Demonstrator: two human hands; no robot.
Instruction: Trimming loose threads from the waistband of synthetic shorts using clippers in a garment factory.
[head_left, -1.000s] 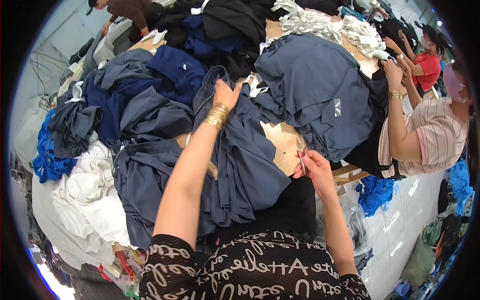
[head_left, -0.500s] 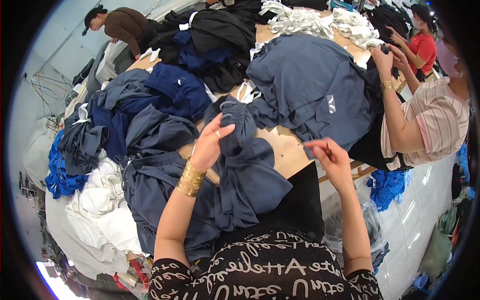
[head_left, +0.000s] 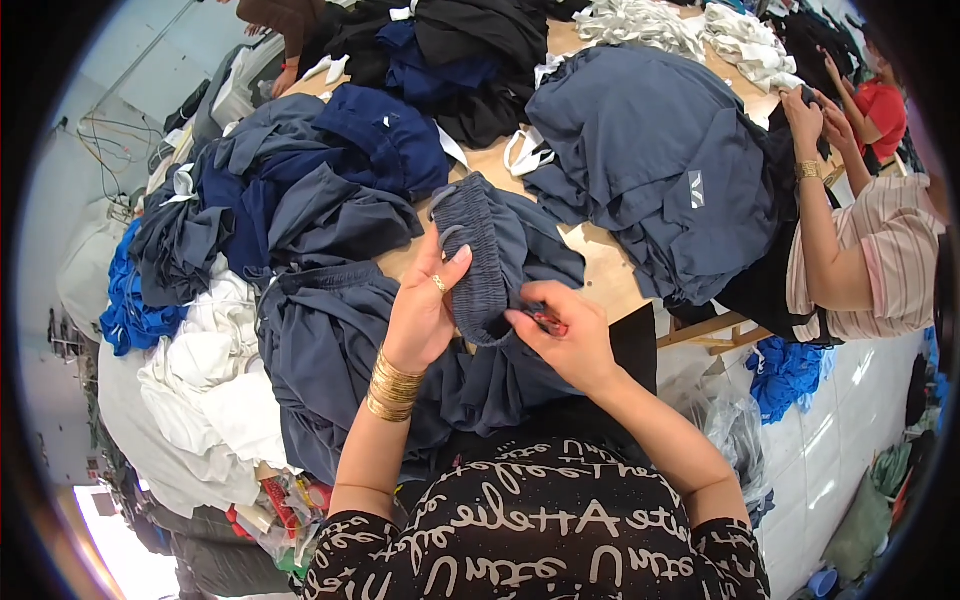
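Observation:
A dark blue-grey garment with a gathered elastic waistband (head_left: 478, 265) is held up before me, its cloth hanging over the pile below. My left hand (head_left: 425, 315) grips the left side of the band, thumb on top and the fingers behind it mostly hidden. At the band's lower right end, the thumb and forefinger of my right hand (head_left: 568, 335) pinch its edge. A small red and dark tool (head_left: 549, 323) is tucked inside that hand; its kind is hard to make out. More blue-grey garments (head_left: 330, 350) lie directly beneath and to the left.
A large blue-grey heap (head_left: 640, 150) covers the table's right side. Navy garments (head_left: 385, 140), black garments (head_left: 480, 40) and white cloth (head_left: 215, 370) lie around. A co-worker in a striped top (head_left: 870, 240) stands at right. A clear plastic bag (head_left: 725, 420) is below the table edge.
My right hand has come left from beside the garment and now pinches its waistband. The band is stretched longer and turned upright. The whole view has shifted a little.

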